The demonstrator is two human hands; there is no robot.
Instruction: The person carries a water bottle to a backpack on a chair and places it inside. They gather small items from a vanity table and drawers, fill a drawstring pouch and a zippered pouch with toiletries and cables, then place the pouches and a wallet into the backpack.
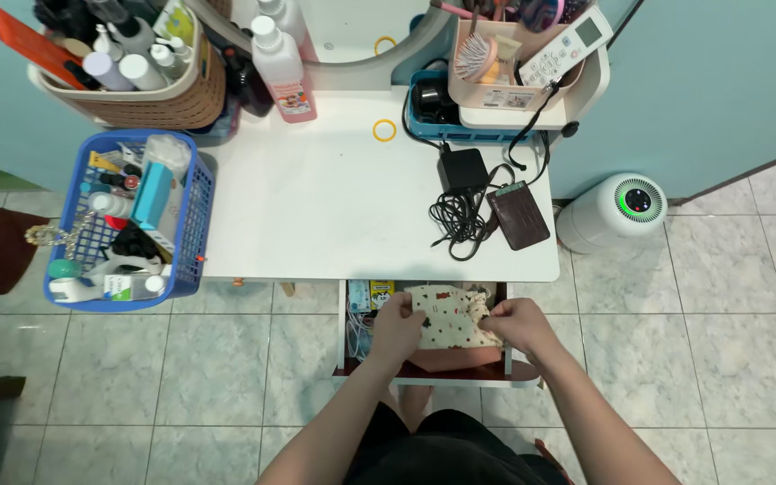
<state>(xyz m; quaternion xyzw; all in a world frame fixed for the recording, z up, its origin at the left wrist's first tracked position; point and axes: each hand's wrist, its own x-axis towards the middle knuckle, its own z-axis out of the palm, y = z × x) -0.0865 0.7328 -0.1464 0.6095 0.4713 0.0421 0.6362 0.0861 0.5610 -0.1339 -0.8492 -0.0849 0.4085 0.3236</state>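
Observation:
An open drawer (345,346) juts out from under the white table (316,207). Over it, both my hands hold a cream drawstring pouch (449,321) with a small printed pattern. My left hand (395,328) grips its left edge and my right hand (519,325) grips its right side near the gathered top. Beneath the pouch lies a pinkish flat item (455,359). Small packets (370,294) sit at the drawer's back left.
On the table lie a black charger with tangled cable (460,193), a brown card wallet (518,216) and a yellow ring (384,130). A blue basket (192,224) of toiletries overhangs the left edge. A white round air purifier (612,211) stands on the tiled floor.

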